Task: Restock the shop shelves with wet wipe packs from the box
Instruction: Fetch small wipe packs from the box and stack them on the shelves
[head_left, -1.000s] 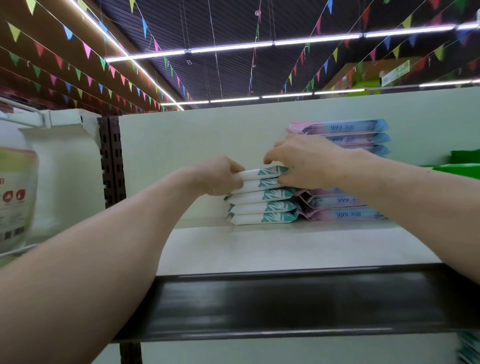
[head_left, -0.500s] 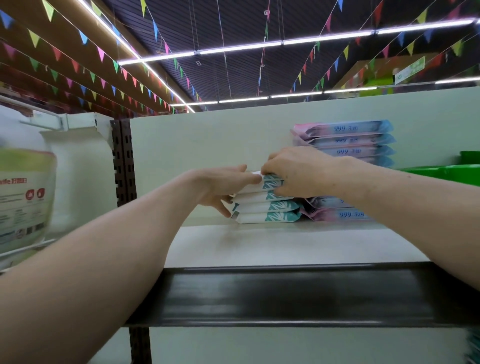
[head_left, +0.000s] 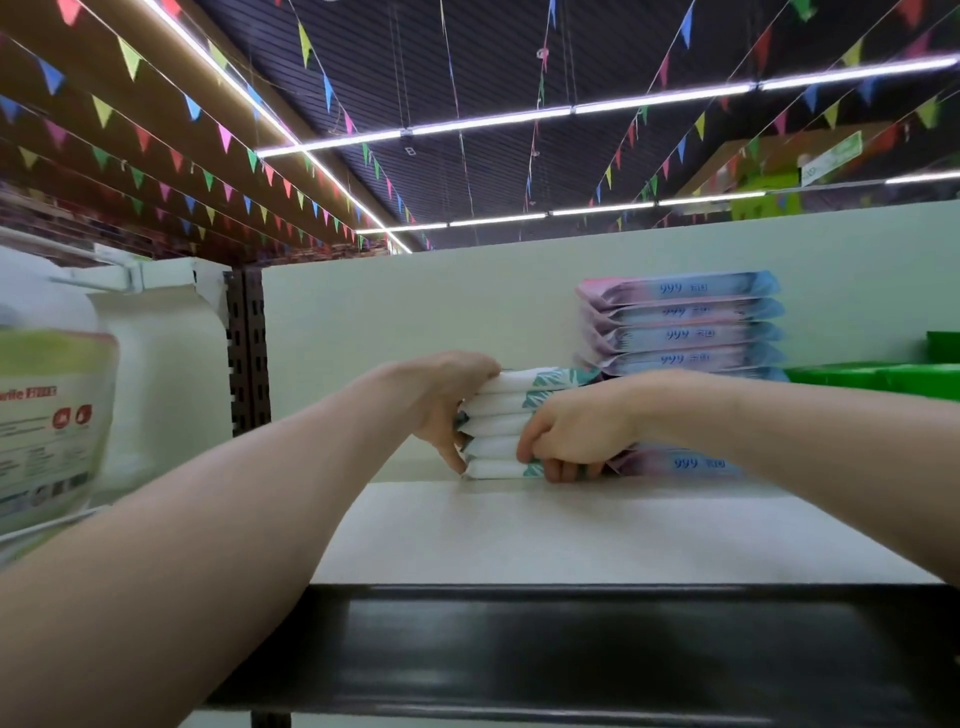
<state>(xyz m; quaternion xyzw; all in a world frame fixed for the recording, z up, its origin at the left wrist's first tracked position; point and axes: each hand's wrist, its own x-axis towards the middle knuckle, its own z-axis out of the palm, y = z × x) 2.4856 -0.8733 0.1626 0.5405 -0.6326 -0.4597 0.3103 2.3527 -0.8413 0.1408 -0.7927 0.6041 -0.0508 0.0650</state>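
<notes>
Reaching up and forward, two bare arms met at a stack of white wet wipe packs (head_left: 496, 415) with teal leaf print, five high, which sat toward the back of a pale shelf (head_left: 571, 530). The left hand (head_left: 447, 400) gripped the stack's left end, thumb on the top pack and fingers curved down the side to the lowest one. The right hand (head_left: 576, 431) clasped the stack's front right, fingers curled tight around the lower packs. Touching the stack on its right stood a taller pile of pink and blue packs (head_left: 680, 322) marked 999, against the shelf's plain off-white back panel (head_left: 415, 312). Green bins (head_left: 872, 379) sat farther right. The shelf's front edge was a glossy black strip (head_left: 519, 649). At the left, a dark slotted upright (head_left: 248, 353) separated this bay from the next, where a large white pouch with a green label (head_left: 52, 426) hung, blurred. Overhead, a dark slatted ceiling carried long white light strips (head_left: 493, 122) and strings of small coloured pennants (head_left: 208, 176).
</notes>
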